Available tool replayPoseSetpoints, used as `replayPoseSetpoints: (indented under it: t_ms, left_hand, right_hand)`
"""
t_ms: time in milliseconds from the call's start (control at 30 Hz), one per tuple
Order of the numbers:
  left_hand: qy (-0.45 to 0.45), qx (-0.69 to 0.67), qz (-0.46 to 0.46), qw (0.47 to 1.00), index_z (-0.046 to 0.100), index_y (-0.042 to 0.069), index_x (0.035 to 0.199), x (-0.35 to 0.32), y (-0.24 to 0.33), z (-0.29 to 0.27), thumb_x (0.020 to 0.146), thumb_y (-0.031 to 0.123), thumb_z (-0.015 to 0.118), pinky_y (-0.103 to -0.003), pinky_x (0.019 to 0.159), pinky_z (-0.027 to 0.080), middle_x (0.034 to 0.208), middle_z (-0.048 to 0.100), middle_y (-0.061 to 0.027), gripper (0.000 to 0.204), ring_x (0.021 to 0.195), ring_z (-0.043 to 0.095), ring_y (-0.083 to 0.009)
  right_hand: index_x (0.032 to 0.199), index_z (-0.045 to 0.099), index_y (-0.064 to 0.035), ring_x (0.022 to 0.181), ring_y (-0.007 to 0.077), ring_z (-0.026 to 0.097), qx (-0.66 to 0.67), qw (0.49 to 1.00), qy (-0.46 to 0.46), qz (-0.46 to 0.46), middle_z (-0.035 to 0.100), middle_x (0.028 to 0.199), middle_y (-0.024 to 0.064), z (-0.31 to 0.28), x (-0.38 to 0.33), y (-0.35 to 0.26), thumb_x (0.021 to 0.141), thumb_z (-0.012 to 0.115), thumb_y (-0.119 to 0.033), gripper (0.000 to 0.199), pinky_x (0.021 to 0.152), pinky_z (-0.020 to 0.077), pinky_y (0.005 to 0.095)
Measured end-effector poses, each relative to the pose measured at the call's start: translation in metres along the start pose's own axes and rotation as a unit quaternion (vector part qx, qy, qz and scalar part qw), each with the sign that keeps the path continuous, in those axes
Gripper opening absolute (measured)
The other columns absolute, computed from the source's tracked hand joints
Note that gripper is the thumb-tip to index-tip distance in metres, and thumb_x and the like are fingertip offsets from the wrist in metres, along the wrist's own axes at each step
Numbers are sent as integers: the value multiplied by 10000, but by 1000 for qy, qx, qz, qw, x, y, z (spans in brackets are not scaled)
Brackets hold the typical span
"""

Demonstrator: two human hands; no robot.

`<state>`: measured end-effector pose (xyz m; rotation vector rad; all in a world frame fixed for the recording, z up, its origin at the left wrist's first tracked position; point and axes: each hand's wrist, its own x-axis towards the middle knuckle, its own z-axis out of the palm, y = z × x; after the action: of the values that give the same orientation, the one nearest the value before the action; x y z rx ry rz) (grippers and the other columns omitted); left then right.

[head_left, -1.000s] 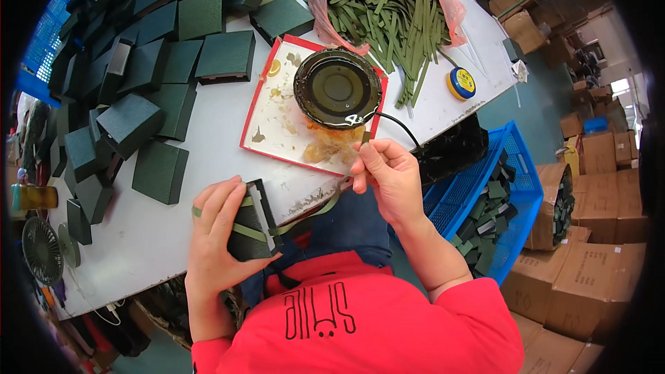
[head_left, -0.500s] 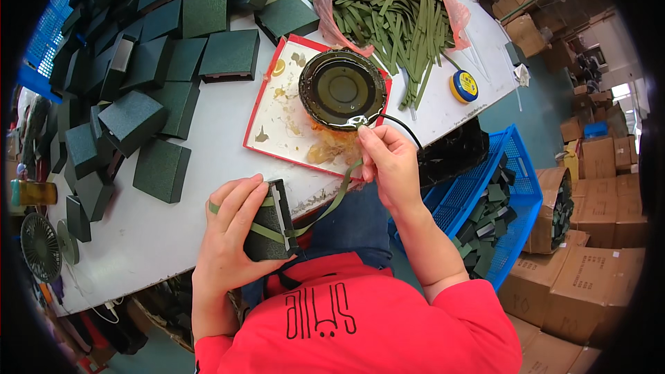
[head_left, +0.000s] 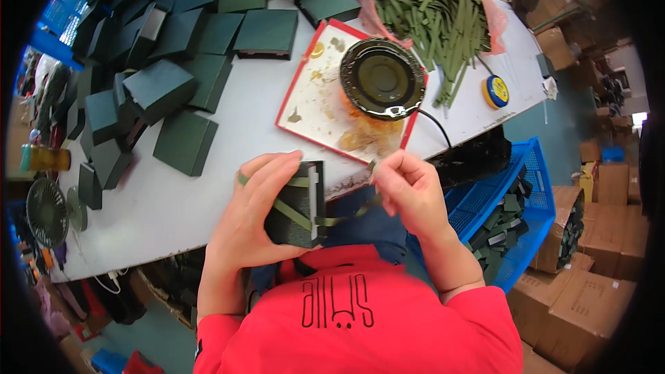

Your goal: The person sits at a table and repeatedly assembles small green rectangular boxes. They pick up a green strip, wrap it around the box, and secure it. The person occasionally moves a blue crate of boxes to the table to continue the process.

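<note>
Box [head_left: 298, 204] gripped in left hand [head_left: 253, 215]; right hand [head_left: 409, 190] pinches its green ribbon [head_left: 346, 216] taut, beside box

Box: dark green box [head_left: 299, 206], small and flat, open side facing right — held above the table edge, close to the body.
Ribbon: olive-green ribbon [head_left: 346, 218], thin strip — crosses the box diagonally, then runs right from its edge, pulled taut.
</note>
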<state>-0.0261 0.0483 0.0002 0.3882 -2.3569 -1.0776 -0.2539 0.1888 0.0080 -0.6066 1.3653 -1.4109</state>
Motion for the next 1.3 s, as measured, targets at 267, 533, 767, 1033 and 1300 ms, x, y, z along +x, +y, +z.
replayPoseSetpoints:
  t_ms: [267, 533, 767, 1033, 1300]
  left_hand:
    - [-8, -56, 35, 998, 465, 43, 1449, 3, 4, 1, 551, 185, 929, -455, 1062, 426, 1439, 552, -158, 1021, 1271, 516, -375]
    - [-8, -52, 39, 998, 481, 29, 1432, 4, 7, 0, 556, 184, 916, -455, 1051, 425, 1420, 570, -152, 990, 1248, 536, -368]
    - [-38, 11, 59, 997, 521, 79, 1412, 4, 10, -1, 545, 186, 890, -493, 1083, 368, 1430, 568, -104, 948, 1242, 543, -342]
    - [-61, 60, 44, 995, 508, 118, 1432, 3, 10, 3, 546, 182, 874, -520, 1097, 337, 1433, 557, -87, 960, 1260, 522, -341]
    - [-29, 2, 38, 999, 485, 66, 1442, 1, 5, 3, 567, 177, 891, -458, 1070, 385, 1443, 552, -104, 970, 1268, 515, -337]
  right_hand:
    - [949, 633, -15, 673, -7, 540, -15, 991, -110, 76, 631, 783, -41, 23, 8, 6, 976, 691, -152, 151, 582, 423, 185]
    - [893, 631, -19, 636, -3, 517, -38, 991, -102, 81, 615, 723, -52, 25, 13, 4, 955, 721, -175, 191, 560, 404, 193]
    - [828, 630, -1, 627, 38, 505, -195, 972, -118, 55, 606, 679, -10, 23, 16, 6, 941, 703, -220, 257, 559, 419, 254]
    - [882, 655, 16, 700, 81, 595, -172, 974, -129, 66, 673, 779, 36, 20, 18, 17, 1001, 625, -210, 258, 653, 507, 285]
    - [1034, 693, 14, 866, 94, 657, -89, 986, -122, 76, 714, 909, 33, 15, 15, 5, 1069, 539, -245, 303, 796, 524, 257]
